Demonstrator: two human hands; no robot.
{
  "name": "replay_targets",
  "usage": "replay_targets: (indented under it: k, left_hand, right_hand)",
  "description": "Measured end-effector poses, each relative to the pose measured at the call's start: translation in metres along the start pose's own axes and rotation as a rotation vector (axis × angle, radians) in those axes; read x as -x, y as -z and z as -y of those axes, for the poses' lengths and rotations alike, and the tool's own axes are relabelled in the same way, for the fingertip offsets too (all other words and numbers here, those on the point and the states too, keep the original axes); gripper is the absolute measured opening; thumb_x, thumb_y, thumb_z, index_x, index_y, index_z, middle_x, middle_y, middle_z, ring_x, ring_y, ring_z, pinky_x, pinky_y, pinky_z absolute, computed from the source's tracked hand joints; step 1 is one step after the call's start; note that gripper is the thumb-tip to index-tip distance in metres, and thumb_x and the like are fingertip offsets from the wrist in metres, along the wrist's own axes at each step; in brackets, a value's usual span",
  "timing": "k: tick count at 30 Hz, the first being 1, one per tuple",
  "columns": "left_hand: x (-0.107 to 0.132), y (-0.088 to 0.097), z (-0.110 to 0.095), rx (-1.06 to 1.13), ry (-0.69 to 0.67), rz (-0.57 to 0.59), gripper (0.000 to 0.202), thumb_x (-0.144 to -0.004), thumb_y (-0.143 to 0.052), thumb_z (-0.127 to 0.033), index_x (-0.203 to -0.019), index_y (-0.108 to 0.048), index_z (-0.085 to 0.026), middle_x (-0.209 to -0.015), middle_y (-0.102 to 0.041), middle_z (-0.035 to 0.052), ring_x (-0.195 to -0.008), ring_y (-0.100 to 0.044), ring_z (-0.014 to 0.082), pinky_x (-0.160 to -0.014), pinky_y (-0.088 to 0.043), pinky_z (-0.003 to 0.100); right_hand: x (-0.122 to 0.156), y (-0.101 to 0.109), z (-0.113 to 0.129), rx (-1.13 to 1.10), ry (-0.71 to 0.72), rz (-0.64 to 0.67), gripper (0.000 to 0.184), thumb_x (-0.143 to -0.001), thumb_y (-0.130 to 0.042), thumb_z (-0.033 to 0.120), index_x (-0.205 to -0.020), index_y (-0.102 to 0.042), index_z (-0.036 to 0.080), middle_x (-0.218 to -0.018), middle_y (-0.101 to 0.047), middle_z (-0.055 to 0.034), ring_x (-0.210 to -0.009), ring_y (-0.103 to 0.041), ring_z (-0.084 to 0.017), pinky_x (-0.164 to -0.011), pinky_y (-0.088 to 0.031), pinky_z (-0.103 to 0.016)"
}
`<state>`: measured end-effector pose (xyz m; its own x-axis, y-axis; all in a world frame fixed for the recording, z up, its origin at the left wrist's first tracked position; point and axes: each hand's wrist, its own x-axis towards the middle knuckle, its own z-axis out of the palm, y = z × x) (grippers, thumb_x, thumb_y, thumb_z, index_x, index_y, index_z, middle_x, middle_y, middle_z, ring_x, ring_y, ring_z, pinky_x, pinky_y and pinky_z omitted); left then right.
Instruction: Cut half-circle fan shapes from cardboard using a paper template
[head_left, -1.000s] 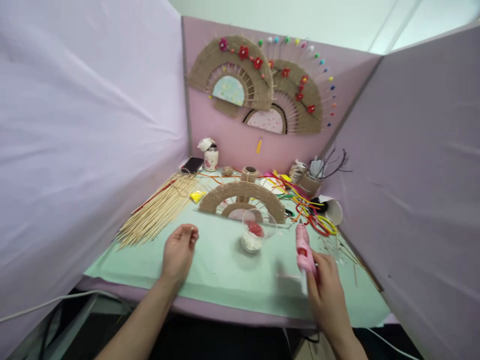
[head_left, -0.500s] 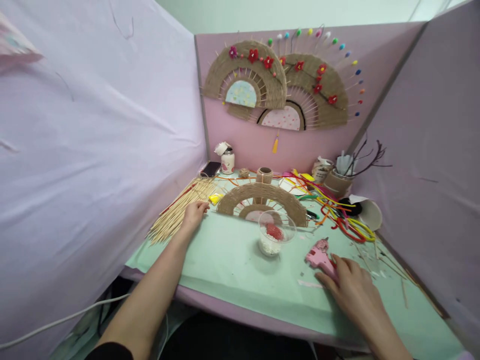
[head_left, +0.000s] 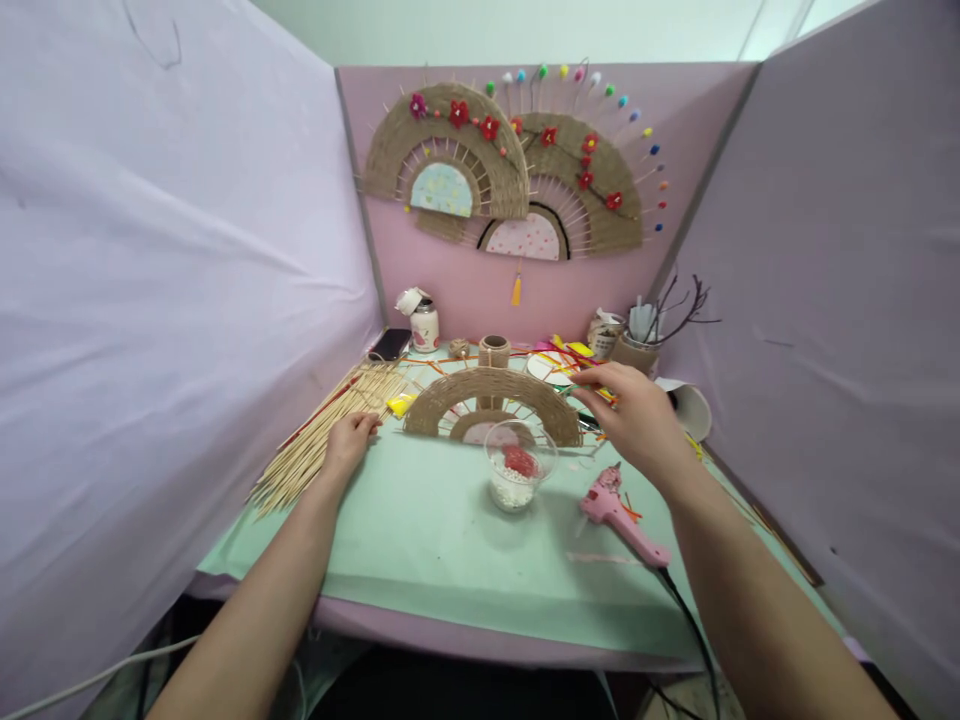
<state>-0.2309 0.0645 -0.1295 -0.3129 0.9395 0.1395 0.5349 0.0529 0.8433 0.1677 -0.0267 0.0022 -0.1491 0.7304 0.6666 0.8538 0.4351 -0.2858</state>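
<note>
My left hand [head_left: 349,440] rests at the right edge of a pile of thin bamboo sticks [head_left: 322,430], with its fingers bent down and pinched on them. My right hand [head_left: 634,415] hovers with loosely spread fingers over a tangle of coloured pipe cleaners [head_left: 581,362], just right of a half-round twine-woven fan [head_left: 491,395] lying on the green mat. It holds nothing. A pink glue gun [head_left: 619,510] lies on the mat below my right hand, with its black cord trailing off the front edge. In front of the fan stands a clear plastic cup [head_left: 517,465] holding red and white bits.
Two finished fans with red flowers [head_left: 510,165] hang on the pink back wall. At the back stand a twine spool [head_left: 493,352], a small jar [head_left: 424,325], a dark phone [head_left: 390,343], cups with twigs [head_left: 637,345] and a tipped paper cup [head_left: 686,410]. Cloth partitions close both sides.
My right hand let go of the glue gun, which now lies on the mat, and moved up and back over the pipe cleaners. My left hand went from mid-mat to the stick pile.
</note>
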Motion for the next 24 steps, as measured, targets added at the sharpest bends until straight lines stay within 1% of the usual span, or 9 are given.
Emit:
replay_targets:
  k: [3,6,9,12,15,17,19,22,24]
  left_hand:
    - [-0.001,0.000,0.002,0.010,-0.008,-0.009,0.038,-0.074,-0.054,-0.047,-0.077,-0.070,-0.013,-0.064,-0.064,0.0040,-0.056,-0.053,0.0142,-0.053,-0.038,0.024]
    - [0.000,0.001,0.001,0.019,-0.016,-0.024,0.039,-0.074,-0.053,-0.049,-0.077,-0.070,-0.014,-0.065,-0.064,0.0033,-0.056,-0.052,0.0140,-0.052,-0.037,0.024]
    - [0.002,0.001,-0.003,0.025,-0.025,-0.036,0.038,-0.073,-0.052,-0.049,-0.075,-0.070,-0.015,-0.064,-0.064,0.0025,-0.054,-0.051,0.0136,-0.050,-0.036,0.024]
    - [0.004,0.002,-0.009,0.028,-0.036,-0.049,0.035,-0.073,-0.053,-0.046,-0.072,-0.070,-0.016,-0.063,-0.064,0.0022,-0.055,-0.051,0.0140,-0.051,-0.036,0.025]
    - [0.006,0.002,-0.011,0.034,-0.054,-0.057,0.033,-0.073,-0.052,-0.044,-0.070,-0.070,-0.016,-0.062,-0.065,0.0022,-0.056,-0.052,0.0147,-0.052,-0.036,0.025]
    - [0.006,0.002,-0.011,0.041,-0.070,-0.057,0.032,-0.073,-0.052,-0.044,-0.070,-0.070,-0.017,-0.062,-0.065,0.0023,-0.058,-0.053,0.0152,-0.053,-0.037,0.025]
    - [0.005,0.001,-0.010,0.050,-0.082,-0.056,0.032,-0.073,-0.052,-0.044,-0.069,-0.069,-0.017,-0.062,-0.065,0.0025,-0.059,-0.054,0.0157,-0.053,-0.037,0.026]
    - [0.004,0.000,-0.008,0.070,-0.088,-0.056,0.033,-0.073,-0.053,-0.045,-0.068,-0.069,-0.016,-0.062,-0.065,0.0029,-0.059,-0.054,0.0159,-0.054,-0.038,0.026]
    - [0.003,0.000,-0.007,0.085,-0.089,-0.053,0.034,-0.073,-0.053,-0.046,-0.068,-0.069,-0.016,-0.062,-0.065,0.0030,-0.059,-0.054,0.0158,-0.054,-0.038,0.026]
  right_hand:
    - [-0.020,-0.017,0.014,-0.018,0.023,0.040,0.016,-0.087,-0.056,0.022,-0.090,-0.070,0.017,-0.094,-0.071,-0.0080,-0.091,-0.063,-0.023,-0.083,-0.047,-0.036]
    - [-0.029,-0.031,0.024,-0.008,0.039,0.112,0.018,-0.088,-0.054,0.019,-0.092,-0.072,0.016,-0.097,-0.072,-0.0089,-0.092,-0.063,-0.022,-0.085,-0.047,-0.034]
    - [-0.033,-0.037,0.035,0.057,0.032,0.165,0.022,-0.091,-0.052,0.020,-0.100,-0.072,0.016,-0.103,-0.072,-0.0086,-0.097,-0.063,-0.022,-0.087,-0.046,-0.032]
    - [-0.038,-0.039,0.046,0.170,0.007,0.215,0.027,-0.093,-0.048,0.022,-0.111,-0.068,0.019,-0.110,-0.071,-0.0081,-0.101,-0.063,-0.022,-0.087,-0.045,-0.031]
    - [-0.045,-0.042,0.054,0.322,-0.011,0.328,0.028,-0.094,-0.045,0.026,-0.111,-0.067,0.021,-0.106,-0.072,-0.0094,-0.096,-0.066,-0.025,-0.080,-0.046,-0.033]
    - [-0.049,-0.045,0.057,0.414,-0.027,0.398,0.027,-0.094,-0.044,0.028,-0.108,-0.067,0.021,-0.100,-0.073,-0.0111,-0.092,-0.067,-0.027,-0.075,-0.047,-0.034]
    - [-0.052,-0.049,0.058,0.469,-0.040,0.436,0.027,-0.095,-0.043,0.029,-0.106,-0.065,0.019,-0.097,-0.072,-0.0129,-0.091,-0.067,-0.028,-0.073,-0.047,-0.034]
    - [-0.054,-0.053,0.056,0.489,-0.057,0.468,0.025,-0.094,-0.044,0.030,-0.102,-0.064,0.018,-0.095,-0.071,-0.0137,-0.091,-0.067,-0.029,-0.072,-0.046,-0.034]
    - [-0.056,-0.057,0.054,0.467,-0.061,0.478,0.024,-0.093,-0.047,0.031,-0.103,-0.064,0.018,-0.096,-0.071,-0.0138,-0.093,-0.067,-0.028,-0.074,-0.046,-0.033]
